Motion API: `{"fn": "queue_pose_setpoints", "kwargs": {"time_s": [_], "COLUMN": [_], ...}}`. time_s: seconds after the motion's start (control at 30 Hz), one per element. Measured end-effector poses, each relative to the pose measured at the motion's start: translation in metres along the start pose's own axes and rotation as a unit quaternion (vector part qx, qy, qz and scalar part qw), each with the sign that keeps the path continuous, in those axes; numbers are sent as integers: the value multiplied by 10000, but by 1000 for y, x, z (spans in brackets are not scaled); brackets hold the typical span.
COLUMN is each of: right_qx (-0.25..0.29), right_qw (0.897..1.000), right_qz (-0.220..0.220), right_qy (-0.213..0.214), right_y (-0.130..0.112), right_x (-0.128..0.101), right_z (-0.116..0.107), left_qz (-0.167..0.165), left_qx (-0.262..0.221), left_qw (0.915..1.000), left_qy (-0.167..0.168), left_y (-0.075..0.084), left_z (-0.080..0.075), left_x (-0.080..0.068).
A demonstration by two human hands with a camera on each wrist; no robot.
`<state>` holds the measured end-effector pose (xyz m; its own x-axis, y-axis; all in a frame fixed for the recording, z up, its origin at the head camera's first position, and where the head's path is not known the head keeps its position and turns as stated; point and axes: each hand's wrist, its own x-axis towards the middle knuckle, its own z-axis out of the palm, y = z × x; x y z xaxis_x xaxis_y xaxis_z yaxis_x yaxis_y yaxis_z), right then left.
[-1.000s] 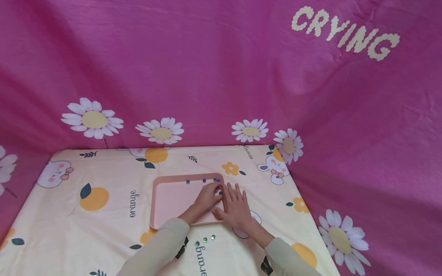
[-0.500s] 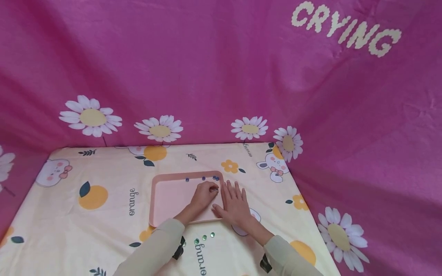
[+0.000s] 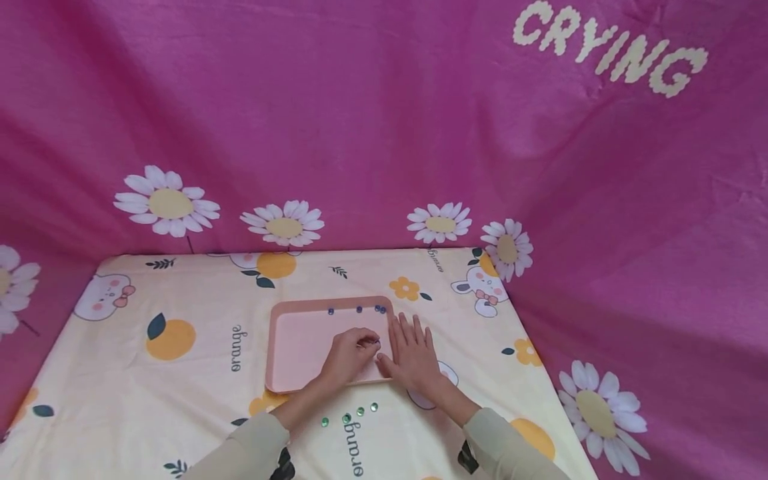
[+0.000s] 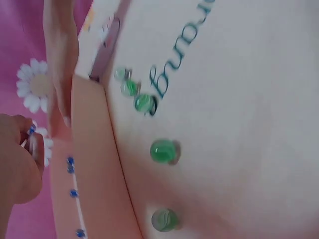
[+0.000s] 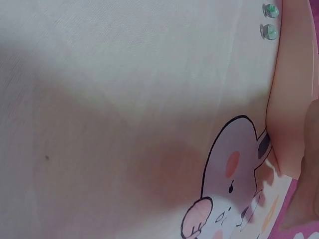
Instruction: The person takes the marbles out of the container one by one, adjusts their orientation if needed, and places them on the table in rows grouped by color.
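A pink tray [image 3: 294, 347] lies on the patterned tablecloth, with several blue marbles [image 3: 359, 309] along its far rim. My left hand [image 3: 369, 343] is over the tray's right half, its fingers curled and pinching a blue marble [image 4: 31, 130]. My right hand [image 3: 403, 343] lies flat with straight fingers beside it, across the tray's right edge. Several green marbles [image 3: 361, 412] sit on the cloth just in front of the tray; in the left wrist view these green marbles [image 4: 163, 151] run in a line beside the tray [image 4: 94, 174].
The table [image 3: 180, 413] is covered in a cream cloth printed with oranges and bunnies. A pink daisy-print curtain [image 3: 384, 133] hangs behind it and to the right. In the right wrist view, two green marbles [image 5: 269, 31] lie by the tray's edge [image 5: 289, 99].
My left hand has drawn back from the tray's far right corner toward its near side, fingers closed on a blue marble. The right hand stays flat in place.
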<state>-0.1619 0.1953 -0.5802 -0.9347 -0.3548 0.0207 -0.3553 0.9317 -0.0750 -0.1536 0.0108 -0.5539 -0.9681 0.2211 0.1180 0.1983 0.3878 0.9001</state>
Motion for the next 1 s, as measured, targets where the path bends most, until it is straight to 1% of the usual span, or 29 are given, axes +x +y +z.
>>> {"fn": "queue_pose_setpoints", "kwargs": {"time_s": [0.03, 0.1, 0.2, 0.27, 0.4, 0.47, 0.53, 0.67, 0.73, 0.87, 1.0], "right_qx": [27, 52, 140, 220, 371, 383, 397, 479, 499, 519, 513], "right_qw": [10000, 10000, 9998, 9997, 9993, 9992, 9992, 9988, 9987, 9986, 9986], "right_qz": [-4, -15, -14, 3, 30, 50, 52, 25, 41, 92, 79], "right_qy": [17, 70, 110, 91, 82, 71, 76, 128, 120, 78, 111], "right_y": [0, 1, 1, 1, 0, 0, 0, 1, 1, 1, 1], "right_x": [0, -1, -1, -2, -2, -1, 0, 0, 0, -1, -2], "right_z": [0, 0, 1, 1, 1, 2, 2, 1, 1, 0, 1], "left_qz": [37, 217, 550, 769, 928, 987, 1066, 1198, 1205, 1425, 1684], "left_qx": [-40, -63, -38, 41, 178, 294, 529, 1120, 1310, 1693, 2035], "left_qw": [10000, 9997, 9978, 9954, 9909, 9885, 9859, 9789, 9756, 9658, 9549], "left_qy": [-35, -134, -377, -567, -961, -1108, -1177, -1219, -1281, -1354, -1354], "left_y": [4, 10, 18, 20, 21, 19, 16, 10, 7, 3, -1], "left_z": [-1, -2, 0, 5, 14, 19, 23, 29, 32, 36, 39], "left_x": [-6, -19, -38, -48, -64, -69, -73, -81, -84, -89, -93]}}
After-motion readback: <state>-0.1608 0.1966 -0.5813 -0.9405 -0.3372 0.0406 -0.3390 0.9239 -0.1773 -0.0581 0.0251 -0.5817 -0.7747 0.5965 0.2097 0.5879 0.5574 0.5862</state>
